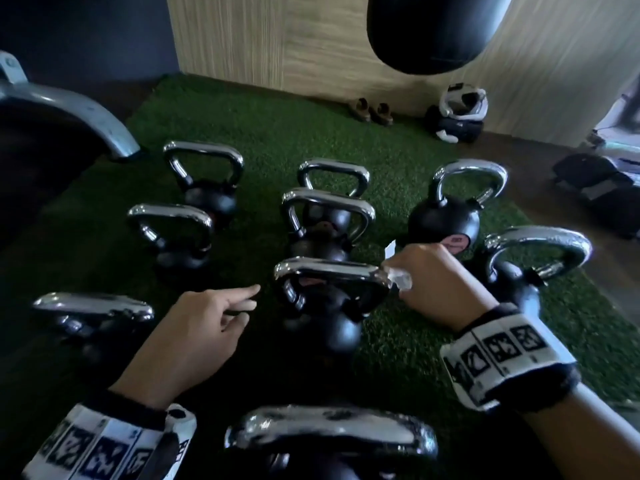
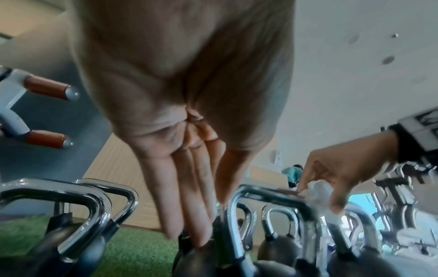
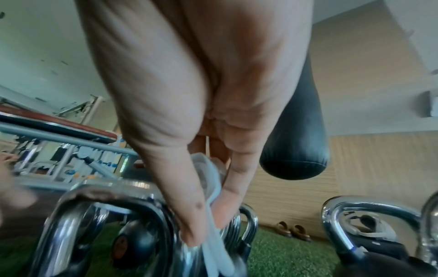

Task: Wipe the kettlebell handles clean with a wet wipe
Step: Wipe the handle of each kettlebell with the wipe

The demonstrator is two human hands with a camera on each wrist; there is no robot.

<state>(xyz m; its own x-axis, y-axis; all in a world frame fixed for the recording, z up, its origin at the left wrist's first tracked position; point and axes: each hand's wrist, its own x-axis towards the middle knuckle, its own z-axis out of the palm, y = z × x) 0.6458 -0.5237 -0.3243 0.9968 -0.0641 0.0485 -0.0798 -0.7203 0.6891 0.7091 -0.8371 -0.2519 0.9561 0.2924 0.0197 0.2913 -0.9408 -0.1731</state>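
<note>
Several black kettlebells with chrome handles stand on green turf point(image 1: 398, 341). On the right corner of the middle kettlebell's handle point(image 1: 325, 271) my right hand point(image 1: 429, 285) pinches a white wet wipe point(image 1: 398, 278); the right wrist view shows the wet wipe point(image 3: 208, 189) squeezed between thumb and fingers against the handle point(image 3: 113, 193). My left hand point(image 1: 207, 317) hovers just left of that kettlebell, fingers straight and holding nothing. In the left wrist view the left hand point(image 2: 184, 187) points down beside the handle point(image 2: 267, 195), with the right hand point(image 2: 336, 176) and wet wipe point(image 2: 320, 193) across from it.
More kettlebells ring the middle one, with one handle point(image 1: 329, 431) close at the front and another point(image 1: 93, 306) to the left. A black punching bag point(image 1: 433, 29) hangs behind. Shoes point(image 1: 374, 112) and bags point(image 1: 457, 116) lie by the wooden wall. A bench frame point(image 1: 69, 105) stands left.
</note>
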